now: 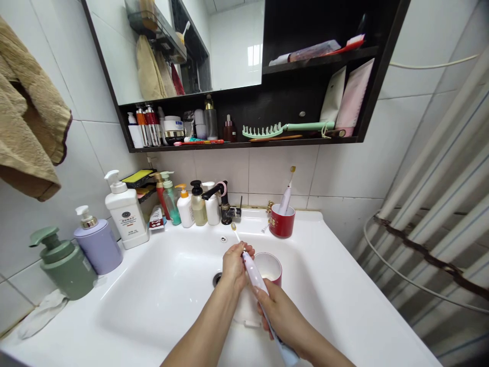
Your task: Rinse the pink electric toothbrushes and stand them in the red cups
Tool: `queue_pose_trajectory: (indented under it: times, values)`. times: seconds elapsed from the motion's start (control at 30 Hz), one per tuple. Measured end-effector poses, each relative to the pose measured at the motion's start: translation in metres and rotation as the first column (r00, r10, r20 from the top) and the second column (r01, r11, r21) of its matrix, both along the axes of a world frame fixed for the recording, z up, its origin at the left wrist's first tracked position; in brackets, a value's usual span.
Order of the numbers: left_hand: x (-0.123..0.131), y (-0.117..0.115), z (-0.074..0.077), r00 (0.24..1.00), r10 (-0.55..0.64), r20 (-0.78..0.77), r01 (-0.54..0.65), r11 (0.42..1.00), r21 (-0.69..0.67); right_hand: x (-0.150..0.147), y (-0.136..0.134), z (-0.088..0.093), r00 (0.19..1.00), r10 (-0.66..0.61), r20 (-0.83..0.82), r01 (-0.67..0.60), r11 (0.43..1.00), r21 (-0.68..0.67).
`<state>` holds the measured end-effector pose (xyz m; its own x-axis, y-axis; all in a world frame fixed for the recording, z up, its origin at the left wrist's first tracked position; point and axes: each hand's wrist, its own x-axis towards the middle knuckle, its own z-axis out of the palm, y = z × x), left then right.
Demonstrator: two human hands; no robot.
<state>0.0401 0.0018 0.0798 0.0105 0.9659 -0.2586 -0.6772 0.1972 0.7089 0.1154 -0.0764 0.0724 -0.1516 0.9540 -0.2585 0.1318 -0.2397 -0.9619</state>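
A pale electric toothbrush [253, 271] slants over the white sink [164, 275], its yellowish bristles pointing up toward the black faucet [225, 201]. My right hand [280, 311] is wrapped round its handle. Near the neck of the brush, my left hand [235, 265] has its fingers curled against the upper end. Behind the hands, a red cup with a white inside [275, 272] is in the basin, partly hidden by my right hand. A white object, partly covered by my hands and the brush, lies below the cup. Another red cup [281, 225] stands on the back rim, holding a second toothbrush [286, 198].
Pump bottles line the left and back rim, among them a green one [66, 270], a purple one [100, 247] and a white one [128, 216]. A dark mirror cabinet [248, 148] hangs above. A brown towel [30, 112] hangs left; pale pleated material [439, 204] is at right.
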Motion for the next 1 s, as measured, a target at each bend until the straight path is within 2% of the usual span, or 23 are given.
queue_pose_trajectory:
  times: [0.07, 0.2, 0.33, 0.4, 0.47, 0.53, 0.63, 0.8, 0.9, 1.0]
  values:
    - [0.001, 0.000, 0.000, 1.000, 0.001, -0.001, -0.001, 1.000, -0.001, 0.000, 0.000, 0.000, 1.000, -0.002, -0.002, 0.002, 1.000, -0.008]
    - [-0.001, 0.002, -0.001, 1.000, -0.008, 0.010, 0.008, 1.000, 0.006, 0.000, -0.003, 0.003, 0.987, 0.045, -0.155, -0.060, 0.994, -0.091]
    - [-0.017, 0.012, 0.000, 0.996, 0.079, -0.039, -0.078, 0.997, 0.009, -0.002, -0.008, 0.003, 0.998, 0.058, -0.010, -0.059, 0.996, -0.073]
    - [-0.023, 0.021, -0.001, 0.982, 0.039, -0.186, -0.039, 0.999, 0.007, -0.001, -0.010, 0.004, 0.999, 0.039, 0.009, -0.038, 0.998, -0.042]
    - [-0.022, 0.033, -0.004, 0.919, -0.057, -0.390, 0.059, 0.998, -0.008, 0.002, -0.010, 0.006, 0.999, -0.015, -0.048, 0.016, 1.000, 0.015]
    - [-0.015, 0.049, -0.007, 0.840, -0.092, -0.535, 0.093, 0.995, -0.025, 0.006, -0.008, 0.009, 0.993, -0.062, -0.101, 0.067, 0.997, 0.040]
    - [-0.001, 0.078, -0.012, 0.750, -0.036, -0.661, 0.041, 0.999, -0.008, 0.009, -0.005, 0.006, 0.994, -0.067, -0.091, 0.070, 0.997, 0.031]
    - [0.015, 0.118, -0.018, 0.551, 0.076, -0.831, -0.013, 0.996, 0.083, 0.008, 0.003, -0.016, 0.999, -0.033, -0.024, 0.035, 0.995, 0.095]
    - [0.020, 0.126, -0.020, 0.460, 0.114, -0.881, 0.037, 0.989, 0.147, 0.009, 0.006, -0.023, 0.999, -0.036, -0.033, 0.040, 0.992, 0.123]
    - [0.030, 0.124, -0.019, 0.400, 0.150, -0.904, 0.126, 0.968, 0.216, 0.012, 0.006, -0.018, 0.997, -0.044, -0.061, 0.051, 0.991, 0.121]
